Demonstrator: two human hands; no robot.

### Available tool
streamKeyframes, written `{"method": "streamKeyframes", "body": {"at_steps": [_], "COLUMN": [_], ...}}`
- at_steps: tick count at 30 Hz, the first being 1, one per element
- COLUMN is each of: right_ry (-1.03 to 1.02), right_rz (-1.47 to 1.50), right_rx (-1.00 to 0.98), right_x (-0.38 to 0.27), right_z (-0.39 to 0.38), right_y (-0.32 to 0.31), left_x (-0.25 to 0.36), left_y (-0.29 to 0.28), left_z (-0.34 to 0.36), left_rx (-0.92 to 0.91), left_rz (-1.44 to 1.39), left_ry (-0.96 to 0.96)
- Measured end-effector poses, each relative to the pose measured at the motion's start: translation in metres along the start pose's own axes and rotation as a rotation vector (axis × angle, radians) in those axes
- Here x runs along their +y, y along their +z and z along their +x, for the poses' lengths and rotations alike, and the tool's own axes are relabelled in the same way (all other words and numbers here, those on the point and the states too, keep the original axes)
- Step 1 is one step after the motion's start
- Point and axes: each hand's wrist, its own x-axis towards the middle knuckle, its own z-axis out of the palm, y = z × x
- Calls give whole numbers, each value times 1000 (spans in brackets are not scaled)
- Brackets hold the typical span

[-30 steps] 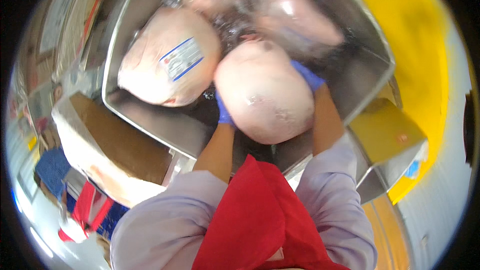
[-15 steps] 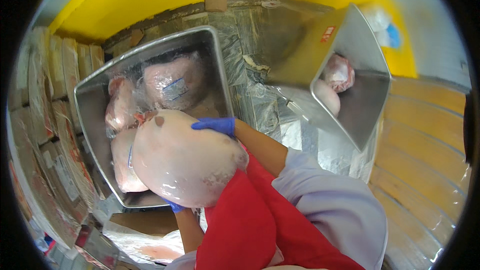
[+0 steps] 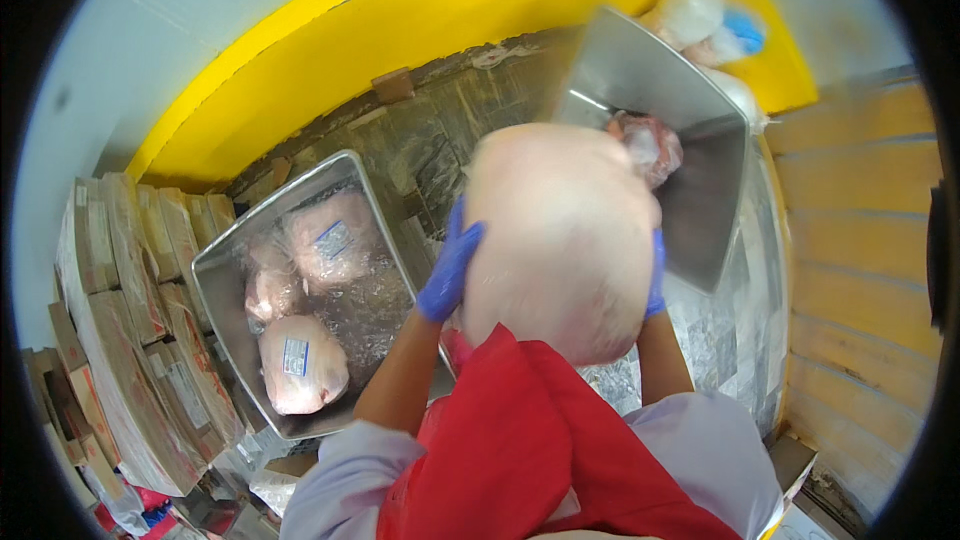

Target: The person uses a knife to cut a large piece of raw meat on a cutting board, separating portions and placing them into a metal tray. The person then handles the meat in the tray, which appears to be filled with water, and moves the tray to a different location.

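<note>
Between my two blue-gloved hands I hold a large, pale piece of meat (image 3: 560, 240), clear of both tubs. My left hand (image 3: 452, 265) presses against its left side, fingers pointing up. Along its right side lies my right hand (image 3: 656, 275), partly hidden behind it. To the left stands a metal tub (image 3: 385, 230) with liquid and several wrapped pieces of meat (image 3: 303, 365) inside, some bearing labels. The held piece overlaps a second metal tub (image 3: 705, 200) at the right, where a wrapped reddish piece of meat (image 3: 648, 147) shows.
Stacked cardboard boxes (image 3: 120, 340) line the left side. A yellow-based wall (image 3: 350, 35) curves behind the tubs. Beyond the right tub are white and blue bags (image 3: 705, 20). Yellowish slatted panels (image 3: 855, 260) stand at the right. The tiled floor (image 3: 440, 110) looks wet.
I have lifted the large meat piece away from the left tub and carried it right, to the near side of the right tub. My left hand now shows beside it.
</note>
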Motion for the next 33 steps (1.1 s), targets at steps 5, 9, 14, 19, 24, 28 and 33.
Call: {"method": "streamKeyframes", "body": {"at_steps": [5, 9, 14, 19, 24, 28, 33], "right_ry": [229, 232, 420, 633, 662, 695, 40], "right_rz": [458, 733, 478, 258, -344, -915, -1449], "right_rx": [150, 369, 223, 66, -177, -378, -239], "right_x": [-68, -62, -39, 21, 146, 245, 350], "right_z": [-41, -22, 27, 58, 86, 106, 97], "right_y": [-32, -76, -65, -19, 73, 157, 199], "left_x": [-69, -77, -142, -159, -180, -225, -185], "left_y": [92, 103, 44, -39, -135, -213, -316], "left_z": [90, 69, -11, -107, -213, -285, -348], "left_rx": [-444, -505, -312, 7, 590, 973, 1258], "left_rz": [307, 273, 331, 557, 540, 523, 1040], "left_ry": [-51, -351, -210, -287, -442, -435, -471]}}
